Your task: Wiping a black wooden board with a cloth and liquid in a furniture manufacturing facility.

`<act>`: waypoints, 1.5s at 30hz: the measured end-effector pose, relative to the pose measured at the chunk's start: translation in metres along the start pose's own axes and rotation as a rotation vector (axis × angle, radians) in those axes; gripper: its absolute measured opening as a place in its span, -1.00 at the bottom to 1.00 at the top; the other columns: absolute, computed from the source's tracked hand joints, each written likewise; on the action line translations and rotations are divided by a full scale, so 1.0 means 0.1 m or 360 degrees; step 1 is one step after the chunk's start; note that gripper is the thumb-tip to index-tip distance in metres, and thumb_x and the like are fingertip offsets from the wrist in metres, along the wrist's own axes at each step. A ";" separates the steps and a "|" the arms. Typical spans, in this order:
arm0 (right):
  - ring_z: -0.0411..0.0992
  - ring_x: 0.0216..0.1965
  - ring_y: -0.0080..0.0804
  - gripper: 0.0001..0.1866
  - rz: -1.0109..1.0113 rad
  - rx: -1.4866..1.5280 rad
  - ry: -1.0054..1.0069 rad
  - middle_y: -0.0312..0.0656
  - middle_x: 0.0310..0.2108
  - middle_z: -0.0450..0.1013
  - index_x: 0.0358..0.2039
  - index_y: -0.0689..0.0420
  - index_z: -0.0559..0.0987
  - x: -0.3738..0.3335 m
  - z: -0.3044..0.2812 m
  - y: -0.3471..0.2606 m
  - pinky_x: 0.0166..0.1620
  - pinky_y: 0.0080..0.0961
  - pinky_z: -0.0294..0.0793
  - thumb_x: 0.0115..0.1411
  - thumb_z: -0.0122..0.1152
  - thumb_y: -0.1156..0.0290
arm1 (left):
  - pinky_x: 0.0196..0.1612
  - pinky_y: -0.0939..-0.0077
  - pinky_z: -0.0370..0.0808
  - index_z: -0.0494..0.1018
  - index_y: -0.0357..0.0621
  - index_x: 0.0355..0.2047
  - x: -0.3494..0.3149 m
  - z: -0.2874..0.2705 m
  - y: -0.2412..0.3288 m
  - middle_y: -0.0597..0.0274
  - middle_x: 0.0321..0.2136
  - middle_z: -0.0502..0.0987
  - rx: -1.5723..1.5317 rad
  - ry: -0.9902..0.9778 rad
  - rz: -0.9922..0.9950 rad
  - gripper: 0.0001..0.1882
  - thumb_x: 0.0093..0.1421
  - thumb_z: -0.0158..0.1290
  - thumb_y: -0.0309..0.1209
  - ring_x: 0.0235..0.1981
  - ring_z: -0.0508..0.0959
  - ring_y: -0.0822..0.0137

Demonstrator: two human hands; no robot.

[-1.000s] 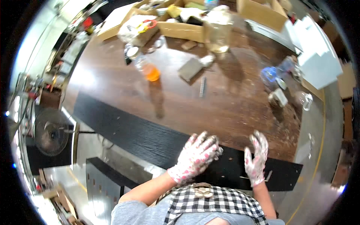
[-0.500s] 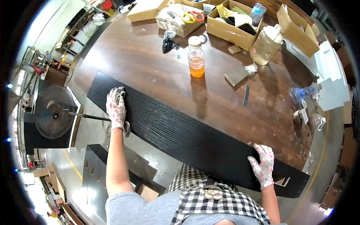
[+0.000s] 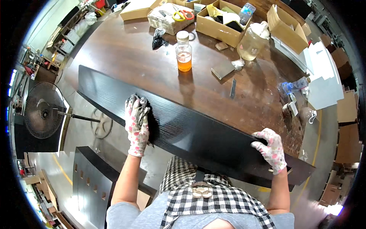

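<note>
A long black board (image 3: pixel 198 131) with a wood-grain face lies along the near side of the table, tilted toward me. My left hand (image 3: pixel 137 124), in a white glove with pink spots, presses a dark, crumpled rag (image 3: pixel 146 110) flat against the board's face, left of its middle. Most of the rag is hidden under the glove. Toward the right end, my right hand (image 3: pixel 271 149) in a matching glove pinches the board's far edge, thumb on the face and fingers curled over the top. A small slot with a pale edge shows beside the right wrist.
On the brown table (image 3: pixel 114 45) stand a bottle of orange liquid (image 3: pixel 184 57), a large jug (image 3: pixel 251 42) and an open carton (image 3: pixel 219 30). Scissors (image 3: pixel 183 15) lie on a wrapped bundle. A standing fan (image 3: pixel 44 110) is at left, near slotted dark panels (image 3: pixel 91 183).
My left hand has slid rightward along the board with the rag. The board has tipped up, its face turned more toward me. My right hand has shifted up onto its far edge.
</note>
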State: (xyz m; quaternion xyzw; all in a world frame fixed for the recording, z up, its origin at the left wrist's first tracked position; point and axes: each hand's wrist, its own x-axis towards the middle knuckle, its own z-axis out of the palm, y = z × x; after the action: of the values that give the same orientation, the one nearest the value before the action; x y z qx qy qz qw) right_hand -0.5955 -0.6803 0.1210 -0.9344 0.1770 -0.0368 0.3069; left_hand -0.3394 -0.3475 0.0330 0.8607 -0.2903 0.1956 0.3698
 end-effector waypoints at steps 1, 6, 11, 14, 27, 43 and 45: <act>0.45 -0.30 -0.14 -0.66 -0.0093 -0.0101 0.0037 -0.11 -0.42 0.47 -0.35 0.20 0.61 -0.02 -0.11 -0.15 -0.18 -0.31 0.42 -0.16 0.42 0.32 | 0.22 0.33 0.28 0.36 -0.26 0.09 -0.04 -0.02 0.05 0.03 0.23 0.23 -0.0212 0.0057 -0.0094 -0.62 0.25 -0.06 -0.52 0.23 0.27 0.11; 0.36 -0.31 -0.20 -0.69 -0.0400 -0.0457 0.0289 -0.21 -0.42 0.39 -0.38 0.12 0.58 -0.33 -0.13 -0.38 -0.25 -0.28 0.35 -0.21 0.41 0.36 | 0.03 0.31 0.47 0.30 -0.16 0.15 -0.07 -0.18 0.66 0.04 0.18 0.24 -0.0780 0.0370 0.0047 -0.57 0.32 -0.06 -0.29 0.13 0.37 0.12; 0.35 -0.33 -0.20 -0.69 -0.0511 -0.0547 0.0332 -0.20 -0.43 0.39 -0.37 0.13 0.57 -0.41 -0.15 -0.40 -0.28 -0.27 0.34 -0.19 0.39 0.36 | 0.08 -0.02 0.34 0.40 -0.01 -0.06 -0.02 0.00 1.55 0.05 -0.06 0.50 -0.0327 -0.0118 0.0808 -0.49 -0.04 0.29 -0.31 -0.03 0.48 -0.05; 0.35 -0.32 -0.20 -0.66 -0.0515 -0.0515 0.0290 -0.20 -0.41 0.38 -0.36 0.11 0.56 -0.52 -0.01 -0.45 -0.27 -0.26 0.32 -0.22 0.41 0.34 | 0.13 0.01 0.27 0.46 0.00 -0.14 -0.09 0.09 1.79 0.16 -0.10 0.53 -0.0209 -0.0343 0.0793 -0.54 -0.09 0.29 -0.28 -0.02 0.50 0.05; 0.35 -0.31 -0.09 -0.70 -0.0437 -0.0446 0.0364 -0.11 -0.41 0.35 -0.38 0.11 0.44 -0.59 0.11 -0.50 -0.26 -0.21 0.29 -0.08 0.30 0.25 | 0.31 -0.08 -0.15 0.57 0.01 -0.26 0.39 -0.36 0.17 0.18 -0.06 0.53 0.0063 0.0229 0.0268 -0.71 0.17 -0.03 -0.15 0.22 0.28 -0.02; 0.31 -0.35 -0.14 -0.54 -0.0322 -0.1053 0.0407 -0.21 -0.44 0.30 -0.46 0.02 0.41 -0.65 0.26 -0.24 -0.29 -0.21 0.23 -0.10 0.30 -0.09 | 0.25 0.19 0.15 0.56 -0.14 -0.22 1.72 -1.41 -2.89 0.19 -0.08 0.55 -0.0099 0.0661 -0.0185 -0.72 0.32 -0.11 -0.29 0.28 0.18 0.07; 0.27 -0.40 -0.12 -0.48 -0.0325 -0.1031 0.0533 -0.20 -0.50 0.25 -0.53 0.02 0.37 -0.61 0.29 -0.30 -0.33 -0.21 0.21 -0.12 0.27 -0.18 | 0.27 0.06 0.09 0.55 -0.11 -0.31 1.66 -1.35 -2.45 0.20 -0.13 0.57 0.0236 0.0546 0.0092 -0.78 0.26 -0.09 -0.34 0.22 0.29 0.07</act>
State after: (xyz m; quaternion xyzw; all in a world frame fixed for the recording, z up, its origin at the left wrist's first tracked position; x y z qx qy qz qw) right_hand -0.6382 -0.6198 0.1177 -0.9769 0.1330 -0.1617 -0.0430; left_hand -0.0724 -0.1679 0.0842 0.8308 -0.2324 0.3710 0.3436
